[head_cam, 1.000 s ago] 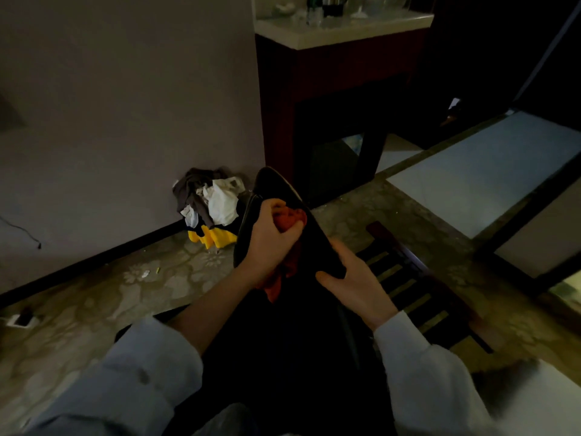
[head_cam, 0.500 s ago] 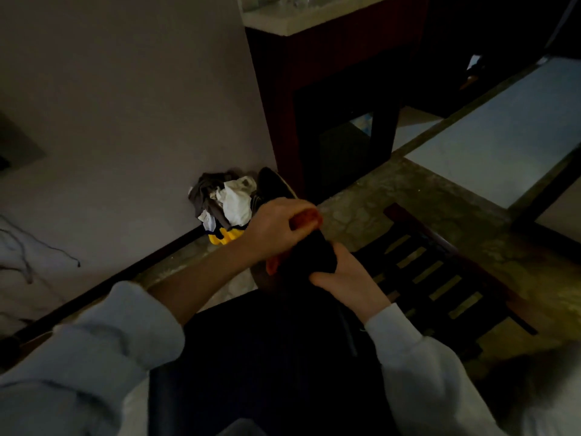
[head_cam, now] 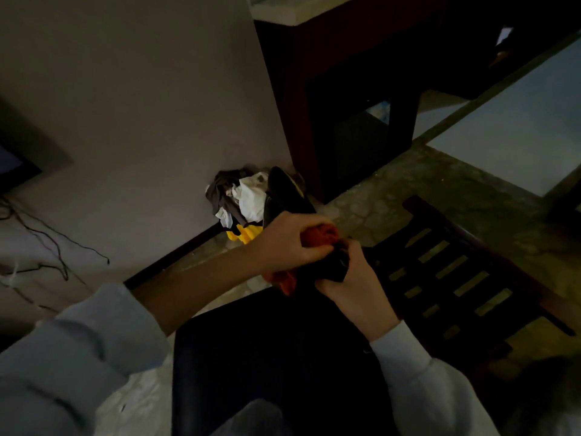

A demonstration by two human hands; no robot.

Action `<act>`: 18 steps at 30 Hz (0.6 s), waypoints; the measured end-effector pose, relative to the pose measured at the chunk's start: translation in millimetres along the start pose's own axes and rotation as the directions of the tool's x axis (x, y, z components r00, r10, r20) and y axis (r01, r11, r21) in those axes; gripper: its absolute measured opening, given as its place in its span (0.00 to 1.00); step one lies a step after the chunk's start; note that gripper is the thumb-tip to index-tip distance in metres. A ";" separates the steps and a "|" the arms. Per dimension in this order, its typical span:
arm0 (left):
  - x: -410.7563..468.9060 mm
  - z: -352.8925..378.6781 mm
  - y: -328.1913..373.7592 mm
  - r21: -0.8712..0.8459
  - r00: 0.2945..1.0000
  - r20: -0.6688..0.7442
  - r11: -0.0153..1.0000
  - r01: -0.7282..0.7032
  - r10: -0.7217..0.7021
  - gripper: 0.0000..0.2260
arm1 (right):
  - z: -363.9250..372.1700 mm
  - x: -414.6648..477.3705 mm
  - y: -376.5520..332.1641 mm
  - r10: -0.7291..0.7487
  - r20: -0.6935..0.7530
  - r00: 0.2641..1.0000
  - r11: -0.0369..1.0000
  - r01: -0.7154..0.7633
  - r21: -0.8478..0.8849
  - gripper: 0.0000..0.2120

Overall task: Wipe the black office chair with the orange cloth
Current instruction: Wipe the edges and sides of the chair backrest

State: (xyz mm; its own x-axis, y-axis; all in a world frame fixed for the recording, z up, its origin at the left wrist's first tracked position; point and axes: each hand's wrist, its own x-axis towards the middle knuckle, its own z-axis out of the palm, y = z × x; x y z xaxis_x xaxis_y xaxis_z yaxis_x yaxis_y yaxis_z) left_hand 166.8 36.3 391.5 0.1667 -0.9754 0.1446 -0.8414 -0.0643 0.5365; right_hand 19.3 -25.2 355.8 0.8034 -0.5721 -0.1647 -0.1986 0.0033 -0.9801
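Head: clothes heap (head_cam: pixel 242 199) behind chair (head_cam: pixel 276 357)

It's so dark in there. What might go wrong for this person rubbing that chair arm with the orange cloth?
The room is dim and the black office chair is dark, so missed patches on its armrest would be hard to spot.
The left hand grips the orange cloth bunched up, a loose tail hanging below; it may slip free or wipe poorly.
The right hand grips the armrest right beside the cloth, so that spot may go unwiped.
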 end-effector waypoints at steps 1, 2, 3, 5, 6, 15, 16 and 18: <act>0.4 0.1 -1.1 0.004 1.000 -0.014 1.000 -0.020 0.020 0.13 | 0.1 -1.4 -0.4 0.003 0.002 1.000 1.000 -0.003 0.000 0.20; 2.4 -0.1 -3.9 0.015 0.999 -0.036 0.999 -0.037 0.038 0.12 | -0.4 -1.9 -0.5 0.002 0.003 1.000 1.000 -0.002 -0.003 0.20; 5.2 0.3 -8.0 0.021 0.997 -0.068 0.999 -0.040 0.041 0.12 | -0.6 -1.9 -0.5 -0.001 0.005 1.000 1.000 0.001 -0.008 0.19; 12.1 -0.3 -18.6 0.021 0.985 -0.171 0.999 0.025 -0.021 0.12 | -1.2 -2.2 -0.1 -0.003 0.022 1.000 1.000 0.004 -0.024 0.19; 15.3 -0.6 -25.2 0.018 0.969 -0.236 0.997 0.079 -0.073 0.12 | -1.5 -1.9 0.8 0.001 0.031 1.000 1.000 0.000 -0.028 0.19; -7.5 9.3 -19.8 -0.076 0.952 -0.257 0.985 0.154 -0.168 0.15 | -5.1 10.3 -10.7 0.003 0.073 0.997 0.990 0.008 -0.143 0.16; -7.6 5.0 -20.4 -0.078 0.960 -0.229 0.986 0.147 -0.161 0.14 | -6.8 16.2 -14.4 -0.006 0.061 0.998 0.988 0.016 -0.154 0.14; -1.5 -2.8 -24.3 -0.081 0.945 -0.271 0.983 0.166 -0.182 0.16 | -9.8 30.6 -25.4 -0.038 0.037 0.999 0.982 0.044 -0.183 0.15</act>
State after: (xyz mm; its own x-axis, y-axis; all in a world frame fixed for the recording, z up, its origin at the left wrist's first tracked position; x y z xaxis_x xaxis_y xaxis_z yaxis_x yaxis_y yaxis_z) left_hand 188.4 39.9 380.5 0.4500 -0.8531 0.2639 -0.7577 -0.2084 0.6184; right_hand 43.4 -50.8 376.8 0.8304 -0.5414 -0.1318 -0.2627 -0.1718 -0.9495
